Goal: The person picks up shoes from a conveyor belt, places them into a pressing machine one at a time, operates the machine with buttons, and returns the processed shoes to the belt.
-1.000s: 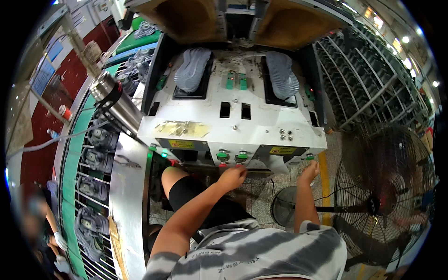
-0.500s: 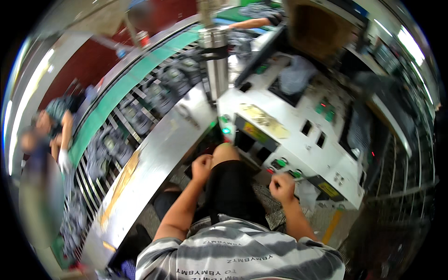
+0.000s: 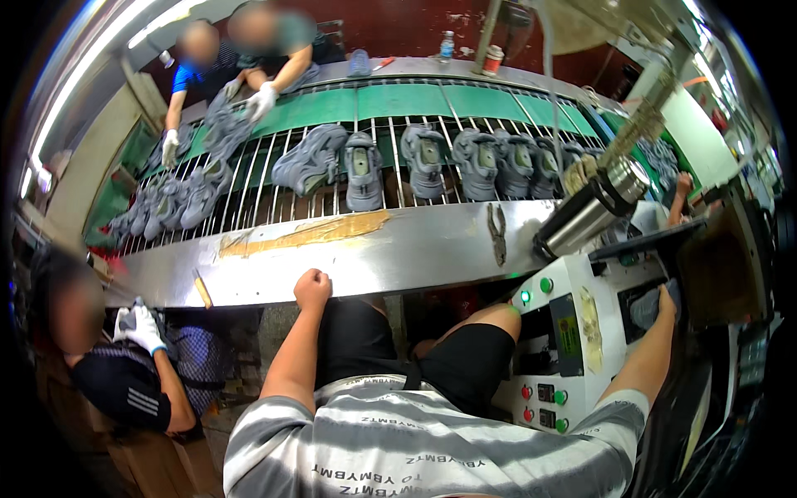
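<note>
My left hand (image 3: 313,290) is closed in a fist beside the front edge of the metal ledge (image 3: 407,249), with nothing seen in it. At the right, my right hand (image 3: 667,305) reaches into the white machine (image 3: 585,369) and grips a grey shoe (image 3: 643,309); its fingers are partly hidden. Green and red buttons (image 3: 561,397) sit on the machine's face. Beyond the ledge, several grey sneakers stand on a conveyor of metal bars, among them an upright sneaker (image 3: 363,173) and one tipped on its side (image 3: 310,160).
Pliers (image 3: 497,235) and a steel thermos (image 3: 594,207) lie on the ledge, with a yellow-handled tool (image 3: 202,289) at its left. Two gloved co-workers handle shoes across the conveyor; another gloved person (image 3: 133,373) sits at the left. A dark raised cover (image 3: 730,257) stands beyond the machine.
My view has swung left, so the conveyor now runs across in front of me. My right hand has gone from in front of the machine onto the grey shoe. My left fist has left my knee.
</note>
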A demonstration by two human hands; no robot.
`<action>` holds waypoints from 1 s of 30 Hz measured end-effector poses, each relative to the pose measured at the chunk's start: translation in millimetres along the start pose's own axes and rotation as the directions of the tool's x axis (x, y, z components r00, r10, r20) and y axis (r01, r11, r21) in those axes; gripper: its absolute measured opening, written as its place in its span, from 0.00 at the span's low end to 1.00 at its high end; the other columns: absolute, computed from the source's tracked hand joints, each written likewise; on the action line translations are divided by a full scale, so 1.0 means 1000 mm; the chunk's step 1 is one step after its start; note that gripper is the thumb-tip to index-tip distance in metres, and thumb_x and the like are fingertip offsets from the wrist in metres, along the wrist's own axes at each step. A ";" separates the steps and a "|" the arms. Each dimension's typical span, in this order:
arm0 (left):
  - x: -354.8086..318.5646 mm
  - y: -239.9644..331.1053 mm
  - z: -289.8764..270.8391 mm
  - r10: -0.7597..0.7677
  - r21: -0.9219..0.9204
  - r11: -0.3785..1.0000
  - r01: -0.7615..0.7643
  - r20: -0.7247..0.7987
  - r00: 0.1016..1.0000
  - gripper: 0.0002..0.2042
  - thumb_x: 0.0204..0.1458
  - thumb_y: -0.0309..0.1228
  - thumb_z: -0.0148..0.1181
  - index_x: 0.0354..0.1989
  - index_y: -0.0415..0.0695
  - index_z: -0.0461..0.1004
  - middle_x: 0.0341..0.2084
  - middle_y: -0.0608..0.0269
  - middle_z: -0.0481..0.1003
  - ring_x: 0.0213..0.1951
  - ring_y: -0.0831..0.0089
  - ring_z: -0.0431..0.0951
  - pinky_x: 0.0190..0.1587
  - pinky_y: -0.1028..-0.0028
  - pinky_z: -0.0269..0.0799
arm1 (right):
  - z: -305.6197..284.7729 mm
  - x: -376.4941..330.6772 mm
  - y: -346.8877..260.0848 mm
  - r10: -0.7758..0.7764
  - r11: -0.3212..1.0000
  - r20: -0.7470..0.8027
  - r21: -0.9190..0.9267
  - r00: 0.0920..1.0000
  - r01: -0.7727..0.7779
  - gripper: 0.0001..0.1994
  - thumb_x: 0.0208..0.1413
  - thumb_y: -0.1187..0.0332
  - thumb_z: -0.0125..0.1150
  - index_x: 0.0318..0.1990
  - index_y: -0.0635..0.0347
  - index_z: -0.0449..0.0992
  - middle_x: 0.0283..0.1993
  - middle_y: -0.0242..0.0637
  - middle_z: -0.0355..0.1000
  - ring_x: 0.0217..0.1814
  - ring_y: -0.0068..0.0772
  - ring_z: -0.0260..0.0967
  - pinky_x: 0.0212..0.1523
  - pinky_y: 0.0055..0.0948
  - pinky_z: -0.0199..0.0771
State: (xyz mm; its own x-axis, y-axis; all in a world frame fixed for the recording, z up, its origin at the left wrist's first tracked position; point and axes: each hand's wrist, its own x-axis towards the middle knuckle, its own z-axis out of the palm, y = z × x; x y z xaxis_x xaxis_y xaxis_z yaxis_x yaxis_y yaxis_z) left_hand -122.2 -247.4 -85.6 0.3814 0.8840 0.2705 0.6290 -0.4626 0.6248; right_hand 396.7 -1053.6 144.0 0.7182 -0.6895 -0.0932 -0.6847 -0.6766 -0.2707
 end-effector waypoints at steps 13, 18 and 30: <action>0.000 0.004 -0.014 0.027 -0.014 1.000 -0.027 -0.052 0.998 0.06 0.43 0.33 0.57 0.21 0.46 0.76 0.19 0.60 0.75 0.25 0.59 0.75 0.30 0.64 0.71 | 0.039 -0.263 0.038 0.026 0.568 -0.704 0.595 0.710 0.569 0.47 0.37 0.57 0.74 0.61 0.74 0.55 0.56 0.57 0.64 0.57 0.56 0.65 0.55 0.47 0.72; 0.010 0.020 -0.022 0.030 -0.017 1.000 -0.026 0.294 0.955 0.09 0.45 0.35 0.59 0.28 0.43 0.78 0.26 0.55 0.78 0.30 0.59 0.77 0.34 0.64 0.72 | 0.060 -0.330 0.059 0.047 0.410 -0.661 0.696 0.748 0.589 0.41 0.35 0.70 0.71 0.59 0.73 0.55 0.57 0.54 0.63 0.58 0.50 0.65 0.55 0.42 0.71; -0.012 0.120 -0.109 0.546 -0.810 -0.039 0.585 0.473 0.691 0.46 0.38 0.42 0.72 0.67 0.43 0.55 0.57 0.52 0.67 0.60 0.63 0.65 0.63 0.65 0.59 | 0.150 -0.640 -0.083 -0.944 0.330 0.331 0.941 0.000 -0.076 0.30 0.39 0.77 0.54 0.57 0.66 0.64 0.52 0.41 0.69 0.55 0.39 0.66 0.56 0.36 0.66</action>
State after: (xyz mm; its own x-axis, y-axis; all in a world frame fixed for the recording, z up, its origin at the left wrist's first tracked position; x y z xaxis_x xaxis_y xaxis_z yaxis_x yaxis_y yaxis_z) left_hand -125.0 -305.6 65.5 0.9276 0.3262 0.1822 -0.3504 0.5904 0.7271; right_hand 12.3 -517.6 82.6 0.6874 0.7237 -0.0617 -0.1644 0.0724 -0.9837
